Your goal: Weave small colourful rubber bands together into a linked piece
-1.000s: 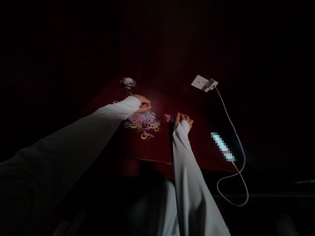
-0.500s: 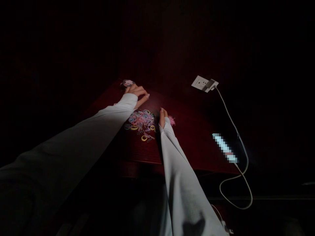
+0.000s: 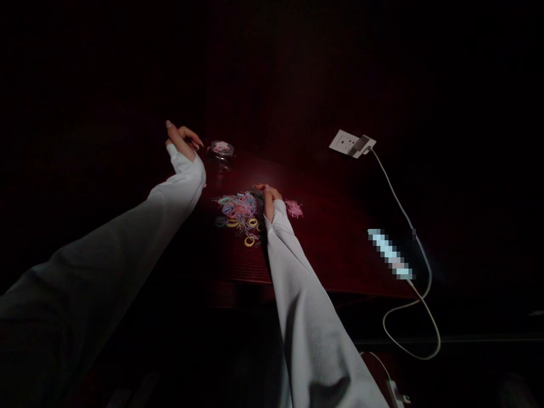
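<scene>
My left hand [image 3: 182, 140] is raised at the table's left side, fingers apart and nothing in them. Just right of it stands a clear jar [image 3: 221, 158] with a printed pinkish lid. Small coloured bands and hair ties [image 3: 238, 208] lie in a loose pile on the dark red table, pink, purple, blue and yellow among them. Against the pile's right edge rests my right hand [image 3: 272, 199], thumb and fingers stretched out. Its far fingers are partly hidden. Beyond its right side lies a separate little heap of pink bands [image 3: 294, 208].
On the right, a lit phone-like device, blurred out [image 3: 390, 254], lies on the table [image 3: 323, 255]. A white cable [image 3: 393, 192] runs from it to a charger in the wall socket [image 3: 343, 141]. A white power strip [image 3: 397, 394] is low right. Surroundings are very dark.
My left hand has swung left from in front of the jar, leaving the jar in full view. My right hand has shifted slightly left against the pile, uncovering more of the pink heap.
</scene>
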Tool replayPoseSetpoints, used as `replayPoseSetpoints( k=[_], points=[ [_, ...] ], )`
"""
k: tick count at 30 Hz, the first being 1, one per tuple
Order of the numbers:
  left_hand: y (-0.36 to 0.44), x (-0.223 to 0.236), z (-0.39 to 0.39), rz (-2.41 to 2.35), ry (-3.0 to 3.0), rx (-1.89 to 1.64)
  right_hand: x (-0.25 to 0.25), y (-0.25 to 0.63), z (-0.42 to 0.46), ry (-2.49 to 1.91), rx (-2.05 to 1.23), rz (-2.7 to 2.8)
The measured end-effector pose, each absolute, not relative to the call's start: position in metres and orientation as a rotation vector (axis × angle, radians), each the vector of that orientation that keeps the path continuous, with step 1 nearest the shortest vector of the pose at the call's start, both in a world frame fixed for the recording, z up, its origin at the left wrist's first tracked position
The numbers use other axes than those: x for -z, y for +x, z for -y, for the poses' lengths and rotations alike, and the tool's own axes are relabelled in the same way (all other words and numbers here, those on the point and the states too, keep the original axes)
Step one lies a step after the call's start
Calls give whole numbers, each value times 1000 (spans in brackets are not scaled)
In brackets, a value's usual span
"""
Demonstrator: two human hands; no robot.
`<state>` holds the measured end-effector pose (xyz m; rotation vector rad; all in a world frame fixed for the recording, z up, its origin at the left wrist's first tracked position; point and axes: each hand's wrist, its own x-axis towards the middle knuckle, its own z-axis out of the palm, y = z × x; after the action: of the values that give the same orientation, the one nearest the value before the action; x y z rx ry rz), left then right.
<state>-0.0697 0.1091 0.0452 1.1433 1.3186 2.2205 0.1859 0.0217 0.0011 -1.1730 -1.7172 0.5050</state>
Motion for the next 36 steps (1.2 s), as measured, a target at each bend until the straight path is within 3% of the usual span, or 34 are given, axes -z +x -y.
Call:
replayPoseSetpoints(
  k=[3,11,16,22,36],
  points=[
    [-82,-46,-106,-1524,1055,-2101,-13,181,-1,-1129,-463,1890],
    [-42,-68,-74,-1415,620,-2399,-49,101,19,-1232,-42,2613],
    [-32,-72,-64,-1394,859,-2327,-56,74,-2,-1242,-27,2796],
    [-28,-53,-77,-1344,1218,-2277,-55,100,3,-1192,7,2746],
    [-9,-18,-85,-1128,2231,-1255,-43,212,-8,-1007,-359,2222]
  ],
)
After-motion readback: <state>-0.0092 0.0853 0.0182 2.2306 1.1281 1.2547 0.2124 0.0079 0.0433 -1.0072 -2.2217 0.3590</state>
